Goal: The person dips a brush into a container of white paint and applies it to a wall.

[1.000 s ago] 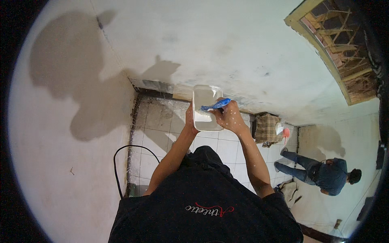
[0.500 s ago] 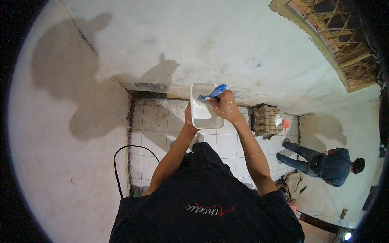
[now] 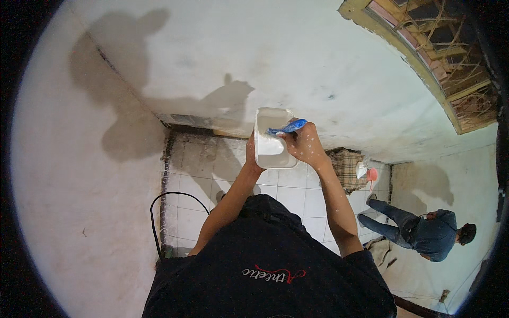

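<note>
A white rectangular tub with white paint inside is held up in front of me. My left hand grips it along its left side, most of the fingers hidden behind the wall. In my right hand, speckled with white drops, is a paintbrush with a blue handle. The brush leans over the tub's right rim, its head inside against the inner wall; the bristles are hard to make out.
Ahead rises a stained pale wall, with a wooden-framed opening at upper right. A checked cloth-covered bundle sits by the wall on the tiled floor. Another person stands at the right. A black cable loops at the left.
The tub and both hands have shifted slightly right in the view. The brush handle has tipped lower, lying flatter over the tub.
</note>
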The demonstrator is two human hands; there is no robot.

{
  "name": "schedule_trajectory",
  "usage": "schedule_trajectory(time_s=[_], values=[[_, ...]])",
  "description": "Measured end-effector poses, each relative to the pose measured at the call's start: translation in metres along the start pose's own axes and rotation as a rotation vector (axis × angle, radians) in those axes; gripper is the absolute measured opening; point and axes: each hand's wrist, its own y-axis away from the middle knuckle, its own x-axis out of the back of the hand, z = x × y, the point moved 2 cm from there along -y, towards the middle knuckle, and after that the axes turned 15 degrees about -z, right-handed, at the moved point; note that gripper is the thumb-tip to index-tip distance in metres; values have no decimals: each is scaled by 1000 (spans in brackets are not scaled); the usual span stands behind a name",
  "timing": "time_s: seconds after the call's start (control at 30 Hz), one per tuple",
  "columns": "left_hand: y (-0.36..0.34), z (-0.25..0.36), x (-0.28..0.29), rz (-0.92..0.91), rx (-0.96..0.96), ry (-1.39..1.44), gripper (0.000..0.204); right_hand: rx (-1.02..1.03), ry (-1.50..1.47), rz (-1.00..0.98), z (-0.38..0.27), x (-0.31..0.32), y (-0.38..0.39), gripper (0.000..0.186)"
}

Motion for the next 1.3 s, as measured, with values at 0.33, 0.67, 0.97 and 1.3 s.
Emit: schedule_trajectory(time_s=[0.33,0.67,0.97,1.3], values=[[-32,-43,-17,-101,8,-318,50,20,83,-15,33,27,48,9],[-32,-93,-7,-71,20,-32,47,1,141,56,92,32,57,9],[-37,-91,-20,58,-58,-1114,42,-64,-37,56,84,50,50,11],[-69,-94,-26,-13,-89,-928,44,-127,-77,34,88,78,61,11]])
